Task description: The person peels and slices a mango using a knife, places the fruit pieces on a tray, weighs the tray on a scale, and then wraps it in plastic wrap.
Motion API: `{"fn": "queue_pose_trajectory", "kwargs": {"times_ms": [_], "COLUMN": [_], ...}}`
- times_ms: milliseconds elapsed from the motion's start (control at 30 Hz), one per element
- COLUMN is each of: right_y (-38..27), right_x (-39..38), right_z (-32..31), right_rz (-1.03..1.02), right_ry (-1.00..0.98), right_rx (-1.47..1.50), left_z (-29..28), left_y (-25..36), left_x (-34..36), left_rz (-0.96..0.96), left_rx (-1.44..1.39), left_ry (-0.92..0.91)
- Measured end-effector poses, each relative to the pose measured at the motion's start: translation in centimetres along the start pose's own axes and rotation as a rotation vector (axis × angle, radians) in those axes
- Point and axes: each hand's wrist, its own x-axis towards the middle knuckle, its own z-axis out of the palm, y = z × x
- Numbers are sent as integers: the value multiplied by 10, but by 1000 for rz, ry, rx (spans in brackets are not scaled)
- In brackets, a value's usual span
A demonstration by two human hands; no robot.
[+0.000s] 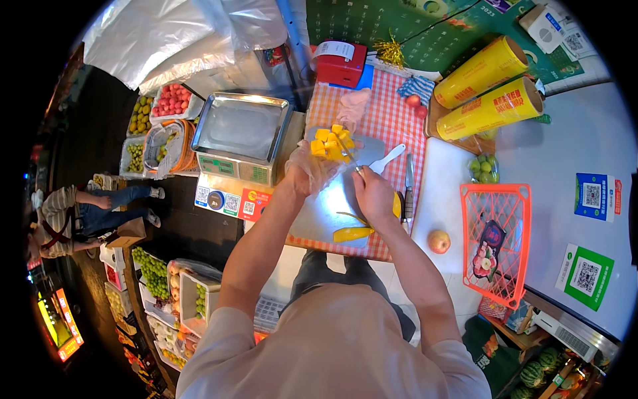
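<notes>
My left hand (pixel 312 171), inside a clear plastic glove, holds a mango half (pixel 331 143) scored into yellow cubes that stand up from the skin. My right hand (pixel 373 193) grips a knife (pixel 385 159) with a white handle, its blade pointing toward the mango. Both hands are over a grey cutting board (pixel 325 213) on a red checked cloth (pixel 392 116). A strip of yellow mango peel (pixel 353 233) lies at the board's near edge.
A steel weighing scale (pixel 240 136) stands to the left. A second knife (pixel 409 189), an apple (pixel 438 241), an orange basket (pixel 495 243) and two yellow film rolls (pixel 488 90) are to the right. Fruit crates (pixel 159 116) lie left, near a crouching person (pixel 80 216).
</notes>
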Motion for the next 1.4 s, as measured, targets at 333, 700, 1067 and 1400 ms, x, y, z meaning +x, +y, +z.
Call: {"fn": "queue_pose_trajectory", "kwargs": {"times_ms": [333, 700, 1067, 1400], "right_y": [-6, 43, 111, 99], "right_x": [-28, -216, -264, -214], "right_z": [-23, -60, -33, -4], "right_rz": [131, 727, 1039, 748], "right_ry": [31, -344, -573, -838], "right_rx": [203, 601, 1157, 1149], "left_z": [-34, -59, -71, -71], "left_y": [-57, -105, -146, -200], "left_x": [-51, -79, -55, -97], "left_rz": [-2, 26, -158, 1], "left_rx": [612, 2295, 2581, 1927], "left_ry": [984, 530, 321, 1045]}}
